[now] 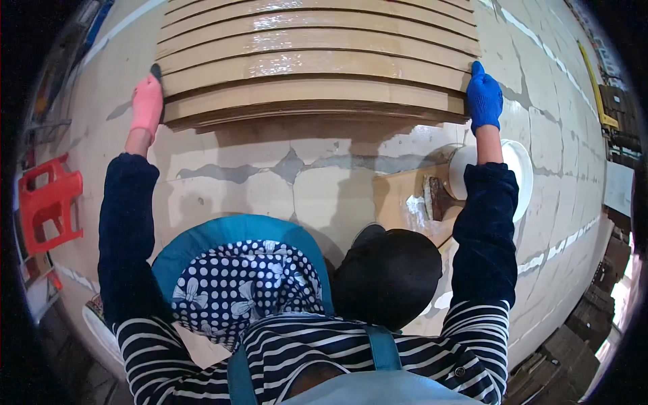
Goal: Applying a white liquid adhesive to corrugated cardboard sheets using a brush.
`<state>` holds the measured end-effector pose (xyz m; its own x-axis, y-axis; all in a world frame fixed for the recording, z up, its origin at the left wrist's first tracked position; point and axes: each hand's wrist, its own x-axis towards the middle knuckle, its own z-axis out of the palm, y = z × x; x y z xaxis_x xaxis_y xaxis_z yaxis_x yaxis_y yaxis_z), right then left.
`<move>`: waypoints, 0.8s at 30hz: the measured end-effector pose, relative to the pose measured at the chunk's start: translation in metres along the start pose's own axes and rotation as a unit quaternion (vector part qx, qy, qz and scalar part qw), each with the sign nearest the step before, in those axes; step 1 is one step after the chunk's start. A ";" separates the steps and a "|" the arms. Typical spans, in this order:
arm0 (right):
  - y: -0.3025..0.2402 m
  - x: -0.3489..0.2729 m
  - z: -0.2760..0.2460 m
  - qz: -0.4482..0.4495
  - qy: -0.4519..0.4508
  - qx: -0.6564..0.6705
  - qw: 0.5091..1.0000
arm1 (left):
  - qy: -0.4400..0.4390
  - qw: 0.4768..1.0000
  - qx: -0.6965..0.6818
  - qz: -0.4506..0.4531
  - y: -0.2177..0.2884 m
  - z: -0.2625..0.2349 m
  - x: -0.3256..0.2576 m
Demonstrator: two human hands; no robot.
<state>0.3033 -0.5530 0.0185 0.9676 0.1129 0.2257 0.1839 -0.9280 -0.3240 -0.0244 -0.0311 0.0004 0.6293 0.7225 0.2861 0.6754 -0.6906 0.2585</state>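
Several brown cardboard sheets (317, 64) lie before me, overlapping like shingles, their long edges running left to right. Glossy wet-looking patches show along the middle of the strips. At the left end of the nearest sheets, my left hand (147, 102), in a pink glove with a dark thumb tip, is closed on the edge. Opposite it, my right hand (484, 98), in a blue knitted glove, grips the right end with its thumb on top. Both arms reach straight forward. The fingers under the cardboard are hidden.
Beside my right forearm stand a white bucket (516, 177) and a flat cardboard piece (398, 202) bearing a brush (434, 197). A red plastic stool (52, 202) is at far left. Cardboard stacks (587, 324) line the right side. My knees, one under a dotted apron (246, 287), are close below.
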 end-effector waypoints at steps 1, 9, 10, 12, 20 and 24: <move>0.011 0.003 -0.003 -0.017 -0.017 -0.016 1.000 | -0.027 0.995 0.087 0.040 0.018 -0.012 -0.003; 0.082 -0.003 -0.016 -0.130 -0.195 -0.005 0.972 | -0.296 0.886 -0.274 -0.228 0.024 -0.051 -0.047; 0.042 -0.027 -0.019 -0.196 -0.156 -0.150 0.956 | -0.325 0.870 -0.277 -0.245 0.026 -0.050 -0.056; 0.022 -0.038 -0.023 -0.252 -0.109 -0.293 0.916 | -0.286 0.934 -0.186 -0.112 0.010 -0.049 -0.057; 0.005 -0.015 -0.086 0.085 -0.270 0.104 0.953 | -0.259 0.955 -0.092 -0.113 0.050 -0.103 -0.024; 0.017 -0.031 -0.063 0.135 -0.115 0.466 0.867 | -0.228 0.967 -0.071 -0.091 0.054 -0.096 -0.025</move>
<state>0.2654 -0.5941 0.0635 0.9864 0.1038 -0.1276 -0.0978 -0.2538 -0.9623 -0.0408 -0.0896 0.0960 0.6307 0.7487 -0.2040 0.7517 -0.5242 0.4002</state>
